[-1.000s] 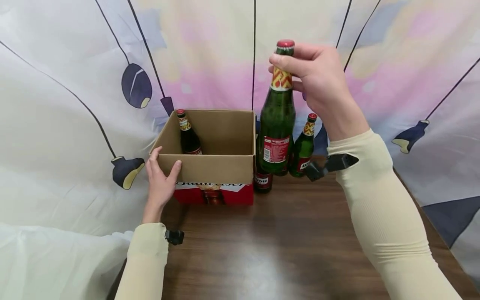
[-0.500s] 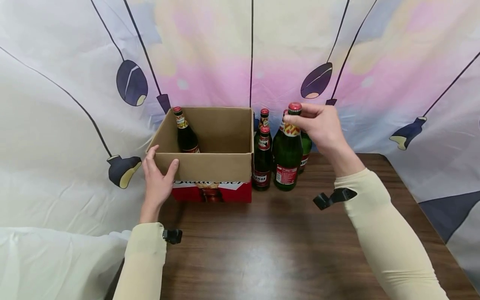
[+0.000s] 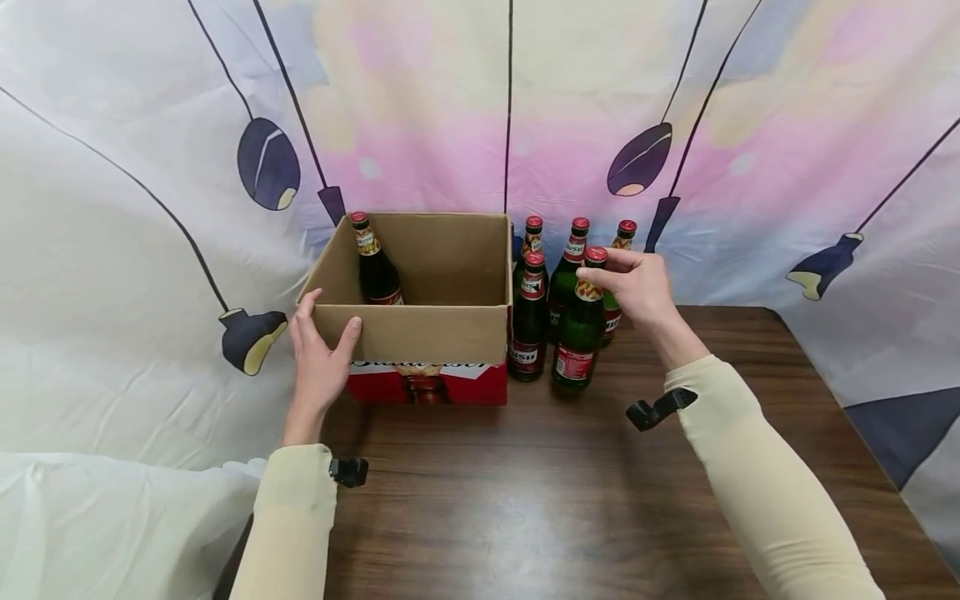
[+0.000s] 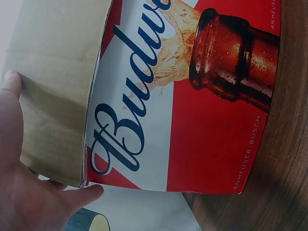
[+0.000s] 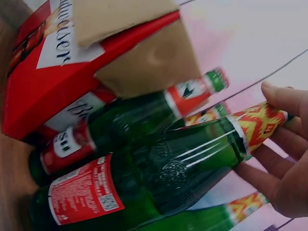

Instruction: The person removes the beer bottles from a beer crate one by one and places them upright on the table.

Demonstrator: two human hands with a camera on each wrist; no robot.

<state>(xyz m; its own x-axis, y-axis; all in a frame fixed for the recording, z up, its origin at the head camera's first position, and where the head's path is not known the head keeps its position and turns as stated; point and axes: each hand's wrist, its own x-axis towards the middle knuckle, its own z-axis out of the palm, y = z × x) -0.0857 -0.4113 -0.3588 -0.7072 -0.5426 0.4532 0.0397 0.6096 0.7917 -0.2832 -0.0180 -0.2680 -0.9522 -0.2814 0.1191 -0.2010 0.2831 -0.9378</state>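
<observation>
My right hand (image 3: 637, 287) holds a green beer bottle (image 3: 577, 342) by its neck, just below the red cap, thumb and fingers around the yellow-patterned neck label. The bottle leans slightly; whether its base touches the table is hard to tell. In the right wrist view, its red back label (image 5: 86, 190) faces the camera. My left hand (image 3: 318, 367) grips the front left corner of an open Budweiser cardboard box (image 3: 427, 333), thumb on the brown front flap (image 4: 57, 96), fingers around the side. One bottle (image 3: 378, 275) leans inside the box at its back left.
Several more capped green bottles stand right of the box, among them a front one (image 3: 527, 333) close against its side. A brown wooden table (image 3: 487, 500) extends in front and to the right. Patterned fabric (image 3: 435, 108) hangs behind.
My right hand has lowered the bottle from above the group to table level, then drawn it slightly towards me. My left hand stays at the box corner.
</observation>
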